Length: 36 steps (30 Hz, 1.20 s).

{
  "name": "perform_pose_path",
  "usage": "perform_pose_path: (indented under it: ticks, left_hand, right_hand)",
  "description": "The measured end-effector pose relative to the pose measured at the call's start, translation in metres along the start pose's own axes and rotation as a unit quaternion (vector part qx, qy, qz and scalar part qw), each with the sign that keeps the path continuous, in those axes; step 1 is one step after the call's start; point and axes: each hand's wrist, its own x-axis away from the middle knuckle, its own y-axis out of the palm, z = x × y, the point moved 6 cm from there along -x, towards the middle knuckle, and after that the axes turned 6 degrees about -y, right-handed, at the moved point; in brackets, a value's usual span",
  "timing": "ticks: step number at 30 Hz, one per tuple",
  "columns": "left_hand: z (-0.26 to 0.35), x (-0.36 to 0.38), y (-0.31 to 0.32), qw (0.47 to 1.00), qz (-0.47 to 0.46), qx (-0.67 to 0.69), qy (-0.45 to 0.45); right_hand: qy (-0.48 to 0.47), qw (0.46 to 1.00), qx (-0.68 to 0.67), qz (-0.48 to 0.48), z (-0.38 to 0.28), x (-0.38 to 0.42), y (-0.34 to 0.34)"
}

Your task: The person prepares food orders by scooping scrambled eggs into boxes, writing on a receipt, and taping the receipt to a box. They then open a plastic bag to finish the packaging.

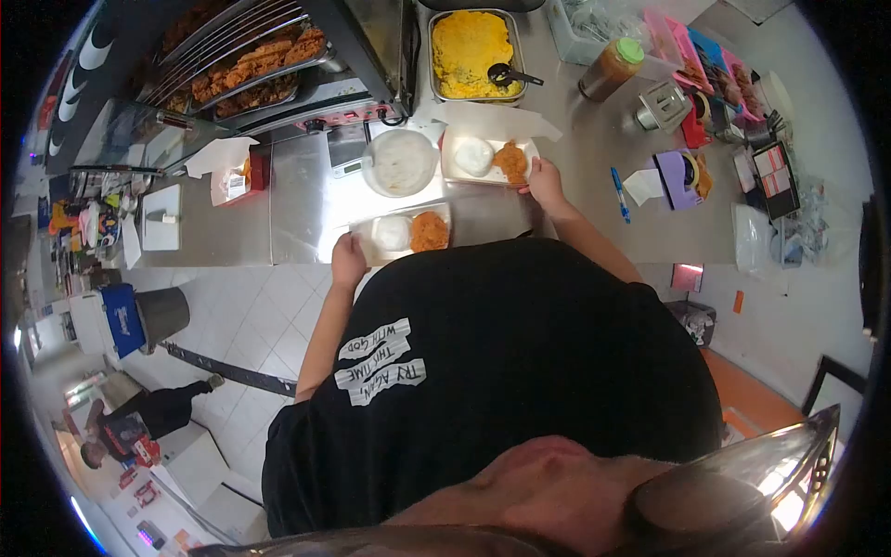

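Two white paper food boxes stand on the steel counter, one behind the other. The near box (429, 208) has a white rice mound (391, 233) and a browned fried piece (430, 231) in it. My left hand (348, 260) grips its left end with thumb and fingers. In the far box (478, 180) lie another rice mound (474, 157) and a fried piece (510, 162), and its lid flap is folded back. My right hand (546, 182) pinches that box's right end. A round translucent lidded tub (400, 163) sits left of the far box.
Behind the boxes is a metal tray of yellow food (471, 46) with a black spoon (513, 76). A heated cabinet (357, 56) holds fried pieces. A sauce bottle (612, 70), napkin dispenser (663, 107) and blue pen (620, 195) are to the right. Another person (148, 418) is far left.
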Motion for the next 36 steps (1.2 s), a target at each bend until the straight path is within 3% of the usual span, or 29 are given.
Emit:
perform_pose_path:
  ticks: [2,3,6,8,10,13,16,19,20,21,23,24,25,27,30,36]
  left_hand:
    - [0.018,0.009,-0.001,1.000,-0.017,0.017,-0.014]
    - [0.049,0.011,0.076,0.999,0.025,0.006,0.048]
    - [0.068,-0.001,0.090,0.999,0.017,-0.024,0.031]
    - [0.090,-0.007,0.102,0.999,0.025,-0.029,0.021]
    - [0.085,-0.017,0.115,0.998,0.046,-0.040,0.025]
    - [0.086,-0.016,0.136,0.998,0.043,-0.050,-0.012]
    - [0.109,-0.016,0.144,0.997,0.039,-0.040,-0.047]
    - [0.112,-0.024,0.152,0.969,0.152,-0.185,0.060]
    - [0.178,0.011,0.106,0.973,0.083,-0.206,-0.064]
    - [0.206,0.019,0.089,0.966,-0.088,-0.205,-0.129]
    - [0.240,0.039,0.067,0.984,-0.130,-0.113,0.034]
    - [0.263,0.051,0.053,0.980,-0.197,0.022,0.022]
    - [0.292,0.065,0.039,0.954,-0.254,0.158,0.009]
    - [0.341,0.087,0.005,0.860,-0.270,0.429,0.055]
    - [0.381,0.105,-0.029,0.803,-0.271,0.511,0.140]
    - [0.404,0.118,-0.041,0.790,-0.273,0.521,0.173]
  right_hand:
    - [-0.007,1.000,0.023,-0.005,-0.005,0.011,0.016]
    - [-0.034,0.996,0.078,0.016,-0.012,-0.004,-0.067]
    - [-0.068,0.989,0.129,0.014,-0.035,0.002,-0.101]
    - [-0.060,0.983,0.173,0.012,-0.006,-0.036,-0.150]
    - [-0.121,0.967,0.224,0.030,0.031,-0.085,-0.193]
    - [-0.070,0.964,0.258,0.012,-0.006,-0.059,-0.231]
    - [-0.059,0.978,0.199,0.006,-0.004,-0.046,-0.236]
    - [-0.050,0.978,0.201,-0.005,0.005,-0.038,-0.237]
    - [-0.048,0.979,0.200,0.000,0.003,-0.030,-0.234]
    - [-0.048,0.979,0.199,0.002,-0.001,-0.022,-0.232]
    - [-0.061,0.979,0.192,0.006,-0.010,-0.009,-0.231]
    - [-0.066,0.979,0.190,0.010,-0.013,-0.005,-0.231]
    - [-0.074,0.979,0.189,0.012,-0.014,-0.003,-0.229]
    - [-0.081,0.980,0.182,-0.005,-0.010,-0.001,-0.225]
    - [-0.067,0.979,0.193,-0.023,-0.004,-0.005,-0.226]
    - [-0.109,0.976,0.188,-0.026,0.005,-0.010,-0.226]
